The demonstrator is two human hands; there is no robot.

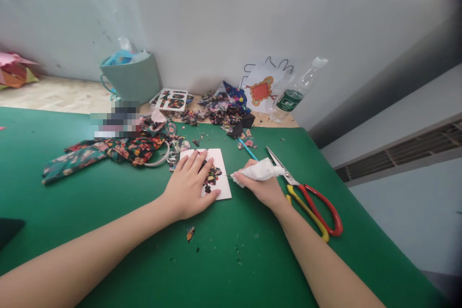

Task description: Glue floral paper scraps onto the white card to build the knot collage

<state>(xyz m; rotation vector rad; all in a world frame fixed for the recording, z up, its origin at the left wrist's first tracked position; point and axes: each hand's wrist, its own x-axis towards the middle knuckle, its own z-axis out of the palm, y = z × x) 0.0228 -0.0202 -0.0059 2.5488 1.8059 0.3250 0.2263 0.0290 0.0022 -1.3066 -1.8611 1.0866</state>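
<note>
My left hand lies flat with spread fingers on a white card, which bears a shape made of dark floral fabric pieces. Part of that shape is hidden beneath the fingers. My right hand is closed around a crumpled white tissue. From the tissue a thin dark tip points left at the card's right edge; what the tissue wraps, I cannot make out. A light blue stick shows just beyond the right hand. Large scissors with red and yellow handles rest to its right, their blades parted.
Floral fabric and a whitish ring lie at left. Along the wall stand a green mug-shaped bin, patterned cards, a heap of fabric scraps, a drawing and a plastic bottle. Small scraps dot the green table.
</note>
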